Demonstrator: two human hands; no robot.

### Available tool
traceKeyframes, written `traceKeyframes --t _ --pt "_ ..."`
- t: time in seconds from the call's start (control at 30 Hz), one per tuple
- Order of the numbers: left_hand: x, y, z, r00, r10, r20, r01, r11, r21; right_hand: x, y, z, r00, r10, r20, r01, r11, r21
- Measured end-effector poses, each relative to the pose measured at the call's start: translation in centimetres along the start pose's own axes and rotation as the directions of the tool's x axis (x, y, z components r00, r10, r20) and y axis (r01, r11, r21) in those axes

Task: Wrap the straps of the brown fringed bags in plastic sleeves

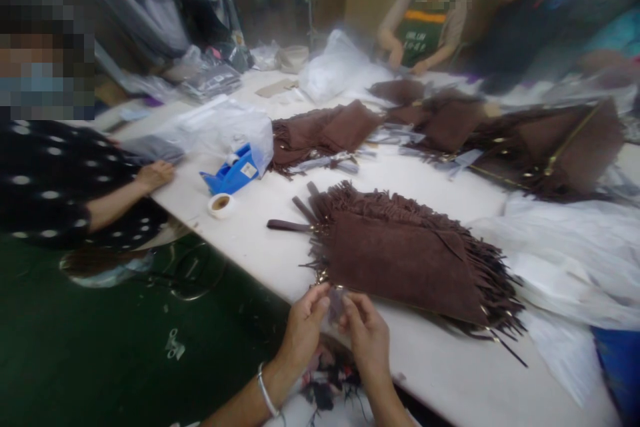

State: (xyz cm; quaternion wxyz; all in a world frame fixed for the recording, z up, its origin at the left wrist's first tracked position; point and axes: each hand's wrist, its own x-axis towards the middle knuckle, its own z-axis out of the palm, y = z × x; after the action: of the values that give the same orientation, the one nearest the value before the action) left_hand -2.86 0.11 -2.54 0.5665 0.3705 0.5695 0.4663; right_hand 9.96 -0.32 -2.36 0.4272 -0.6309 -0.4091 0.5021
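Note:
My left hand [306,321] and my right hand [369,333] meet at the table's near edge, thumbs against fingers. Pinched between them is a small clear plastic piece [337,305]; its exact kind is too blurred to make out. Just beyond my fingertips lies a dark brown fringed pouch [400,267], flat on the white table [260,257]. Its wrist strap [287,225] points left, and gold-coloured hardware shows at the corner close to my left fingers. Whether my fingers touch that hardware, I cannot tell.
A blue tape dispenser [233,173] and a tape roll [220,205] stand at the table's left edge. More brown fringed pouches [350,127] lie behind. White plastic bags [575,253] are heaped at right. A person in a polka-dot top [50,180] is at left, another in an apron [420,33] across.

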Motion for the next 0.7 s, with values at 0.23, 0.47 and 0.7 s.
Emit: traceKeyframes --t 0.23,0.47,0.7 --pt "0.6 0.0 1.2 0.999 -0.033 -0.036 0.025 0.982 -0.187 0.2 0.3 0.5 0.999 -0.029 -0.036 0.028 0.999 -0.034" --pt "0.2 -0.3 2.1 0.992 -0.109 -0.059 0.089 0.956 -0.279 0.0 0.8 0.7 0.995 -0.055 -0.079 0.053 0.998 -0.037" --pt "0.4 -0.3 1.7 0.989 -0.045 -0.139 0.04 0.998 -0.039 -0.2 0.9 1.3 0.982 -0.174 -0.08 0.16 0.975 -0.157"
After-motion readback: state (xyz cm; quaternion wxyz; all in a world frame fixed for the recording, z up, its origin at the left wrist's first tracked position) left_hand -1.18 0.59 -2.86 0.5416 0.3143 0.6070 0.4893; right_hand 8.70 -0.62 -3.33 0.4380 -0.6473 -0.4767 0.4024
